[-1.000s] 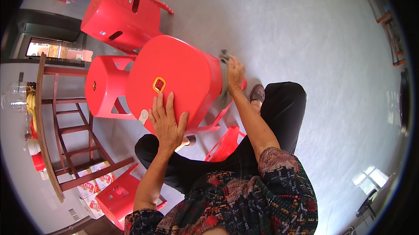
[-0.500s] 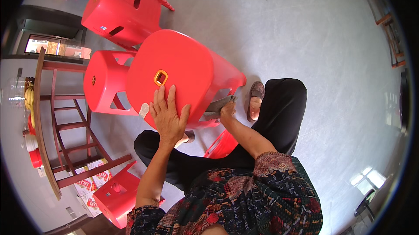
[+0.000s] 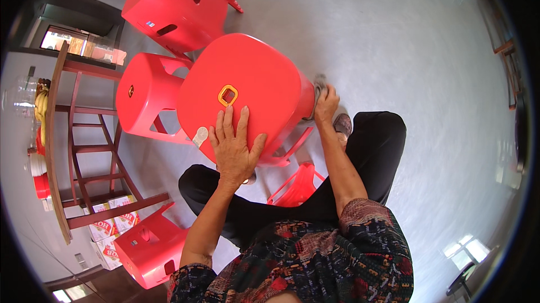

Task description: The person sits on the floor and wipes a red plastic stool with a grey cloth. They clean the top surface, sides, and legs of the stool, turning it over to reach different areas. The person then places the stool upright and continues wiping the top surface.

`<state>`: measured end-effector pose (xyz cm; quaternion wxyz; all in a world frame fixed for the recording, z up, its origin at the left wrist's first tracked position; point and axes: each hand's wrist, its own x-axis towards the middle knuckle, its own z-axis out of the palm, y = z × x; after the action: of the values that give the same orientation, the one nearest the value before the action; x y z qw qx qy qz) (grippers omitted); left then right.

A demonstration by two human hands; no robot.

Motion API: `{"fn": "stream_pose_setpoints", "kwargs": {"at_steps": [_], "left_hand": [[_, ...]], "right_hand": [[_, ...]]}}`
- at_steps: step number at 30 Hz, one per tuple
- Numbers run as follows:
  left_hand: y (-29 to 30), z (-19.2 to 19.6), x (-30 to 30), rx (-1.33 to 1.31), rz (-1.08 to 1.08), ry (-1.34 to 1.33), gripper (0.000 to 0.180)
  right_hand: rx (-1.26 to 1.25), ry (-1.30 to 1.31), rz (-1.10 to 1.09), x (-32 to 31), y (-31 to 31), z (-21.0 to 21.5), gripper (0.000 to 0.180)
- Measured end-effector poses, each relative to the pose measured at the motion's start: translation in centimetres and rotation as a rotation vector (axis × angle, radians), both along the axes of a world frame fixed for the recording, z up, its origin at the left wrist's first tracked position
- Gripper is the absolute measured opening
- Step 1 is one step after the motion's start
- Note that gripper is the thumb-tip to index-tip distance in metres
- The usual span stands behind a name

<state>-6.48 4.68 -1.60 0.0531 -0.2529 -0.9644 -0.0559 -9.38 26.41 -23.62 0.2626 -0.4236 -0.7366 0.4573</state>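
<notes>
Grey floor (image 3: 405, 50) under a red stool (image 3: 247, 86); left hand (image 3: 233, 148) spread flat on it, right hand (image 3: 326, 106) pinching a cloth (image 3: 319, 85).

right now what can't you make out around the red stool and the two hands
- Head view: the grey cloth under the right hand is mostly hidden by that hand and the red stool.
- Head view: the stool's legs are covered by its own seat and the left hand.
- Head view: the bananas on the wooden table are small and bent at the rim.

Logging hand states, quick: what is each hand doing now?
Left hand: open, flat on the red stool.
Right hand: closed on a grey cloth against the stool's side.
</notes>
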Motion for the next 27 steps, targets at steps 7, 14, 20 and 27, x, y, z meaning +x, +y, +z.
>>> {"fn": "stream_pose_setpoints", "kwargs": {"at_steps": [7,14,20,27], "left_hand": [[-0.3,0.3,0.2,0.005,-0.005,-0.041,0.072],[-0.2,0.9,0.1,0.000,-0.054,-0.047,0.099],[-2.4,1.0,-0.2,-0.010,-0.185,-0.031,0.104],[-6.4,3.3,1.0,-0.009,-0.267,-0.220,0.100]], "right_hand": [[-0.079,0.584,0.595,-3.7,1.3,15.3,0.031],[-0.092,0.262,1.008,-7.6,5.1,7.8,0.026],[-0.140,0.438,0.755,-3.6,3.0,8.0,0.021],[-0.650,0.391,0.472,4.1,-2.5,9.2,0.023]]}}
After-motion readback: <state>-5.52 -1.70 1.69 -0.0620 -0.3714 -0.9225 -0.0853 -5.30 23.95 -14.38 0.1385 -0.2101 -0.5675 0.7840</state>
